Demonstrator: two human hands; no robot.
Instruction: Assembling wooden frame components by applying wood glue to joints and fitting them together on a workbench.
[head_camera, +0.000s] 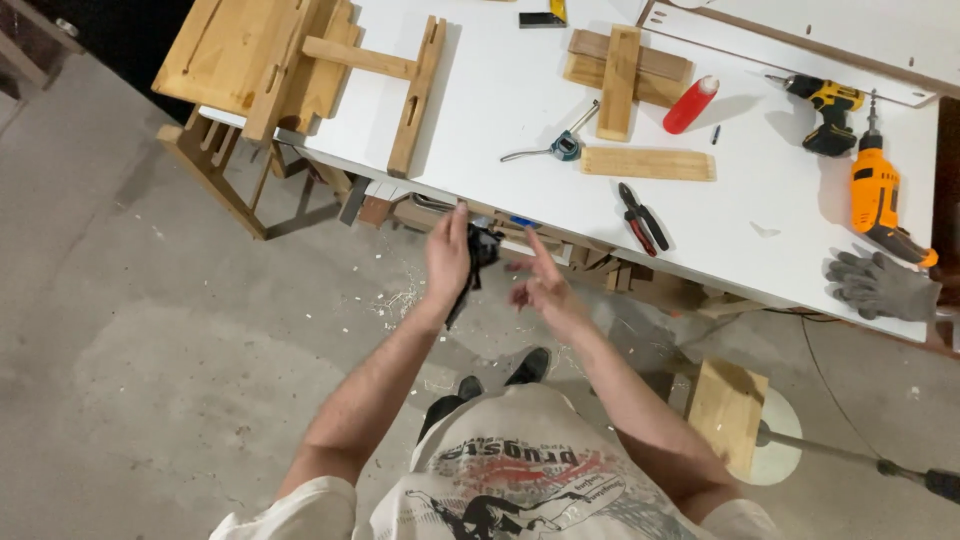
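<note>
My left hand (447, 262) grips a small black, angular tool (478, 258), blurred, jutting from my palm toward three o'clock. My right hand (537, 285) is open, fingers loose, just beside it. Beyond, at one o'clock, black-handled pliers (640, 218) lie on the smooth white table (500, 100) among flat wooden boards (648, 164).

Two power drills on the white table — one yellow and black (826, 108), one orange (878, 195). One red bottle (690, 105), one pair of pliers (640, 217), one tape measure (565, 147), one pair of grey gloves (882, 286). Two hands — left (447, 258), right (537, 283).
</note>
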